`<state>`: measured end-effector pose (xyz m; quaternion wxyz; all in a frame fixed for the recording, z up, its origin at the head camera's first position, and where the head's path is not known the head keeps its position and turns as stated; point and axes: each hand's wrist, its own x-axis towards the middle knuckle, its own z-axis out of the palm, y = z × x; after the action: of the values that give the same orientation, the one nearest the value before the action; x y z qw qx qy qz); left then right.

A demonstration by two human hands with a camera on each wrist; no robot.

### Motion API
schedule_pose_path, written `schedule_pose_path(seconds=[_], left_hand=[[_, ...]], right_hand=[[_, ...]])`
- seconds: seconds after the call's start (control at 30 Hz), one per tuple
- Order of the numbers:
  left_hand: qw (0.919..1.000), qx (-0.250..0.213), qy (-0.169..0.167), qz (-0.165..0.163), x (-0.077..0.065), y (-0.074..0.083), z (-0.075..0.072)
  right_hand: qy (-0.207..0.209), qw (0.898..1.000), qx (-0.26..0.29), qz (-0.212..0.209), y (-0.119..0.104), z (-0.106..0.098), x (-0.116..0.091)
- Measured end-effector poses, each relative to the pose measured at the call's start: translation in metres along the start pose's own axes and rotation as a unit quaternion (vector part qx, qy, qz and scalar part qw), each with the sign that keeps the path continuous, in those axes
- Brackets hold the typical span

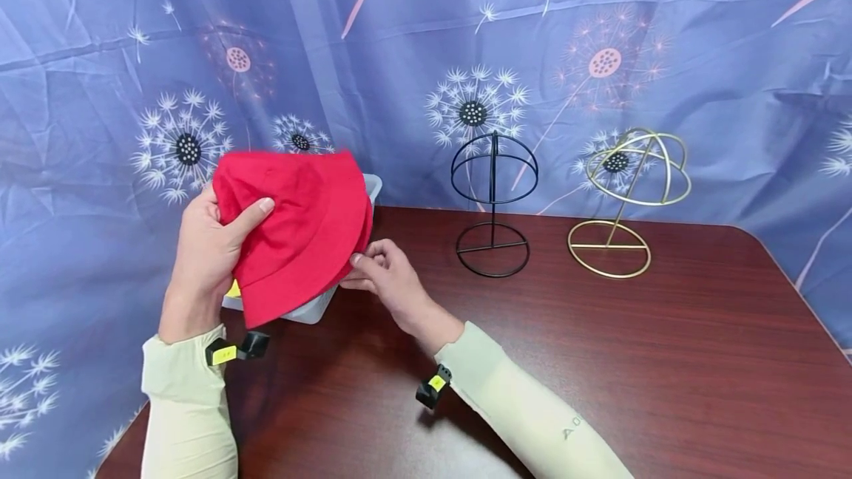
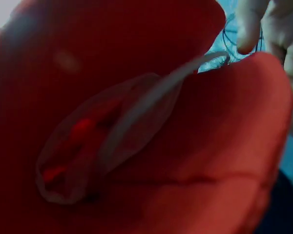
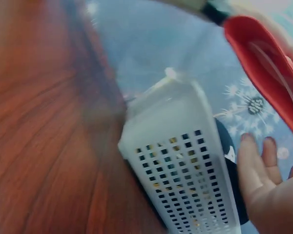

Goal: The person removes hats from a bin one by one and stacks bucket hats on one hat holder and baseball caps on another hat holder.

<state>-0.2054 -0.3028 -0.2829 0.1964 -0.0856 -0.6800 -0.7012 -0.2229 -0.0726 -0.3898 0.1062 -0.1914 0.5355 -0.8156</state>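
My left hand [image 1: 213,235] grips a red bucket hat [image 1: 299,220] by its crown, thumb on the outside. The hat is tilted over a white basket [image 1: 313,309] and hides most of it. In the left wrist view the inside of the hat [image 2: 224,126] faces the camera, showing a thin whitish strip [image 2: 146,97]. My right hand [image 1: 393,279] is at the hat's right brim, its thumb tip overlapping the edge in the head view. The right wrist view shows its fingers [image 3: 251,161] extended, and the left wrist view shows a gap between thumb and brim.
A black wire hat stand [image 1: 492,235] and a gold wire hat stand [image 1: 609,246] stand towards the back of the dark wooden table [image 1: 599,375]. Something yellow [image 1: 233,289] and something black [image 3: 226,136] show at the basket. A patterned blue cloth [image 1: 399,94] hangs behind.
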Motion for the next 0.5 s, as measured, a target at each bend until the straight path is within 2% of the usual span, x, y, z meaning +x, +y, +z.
schedule_pose_path(seconds=[0.07, 0.17, 0.33, 0.5], left_hand=[[0.9997, -0.022, -0.015, -0.003, 0.0, -0.001, 0.003], [0.9988, -0.036, -0.032, -0.003, -0.001, -0.003, 0.009], [0.997, -0.056, -0.052, -0.011, -0.003, -0.006, 0.02], [0.9963, -0.052, -0.063, -0.027, -0.008, -0.006, 0.03]], right_hand=[[-0.005, 0.998, 0.063, 0.011, -0.005, -0.005, 0.0], [-0.01, 0.995, 0.103, 0.004, -0.014, -0.013, -0.001], [-0.006, 0.992, 0.121, -0.03, -0.029, -0.023, -0.006], [0.007, 0.992, 0.12, -0.047, -0.041, -0.03, -0.012]])
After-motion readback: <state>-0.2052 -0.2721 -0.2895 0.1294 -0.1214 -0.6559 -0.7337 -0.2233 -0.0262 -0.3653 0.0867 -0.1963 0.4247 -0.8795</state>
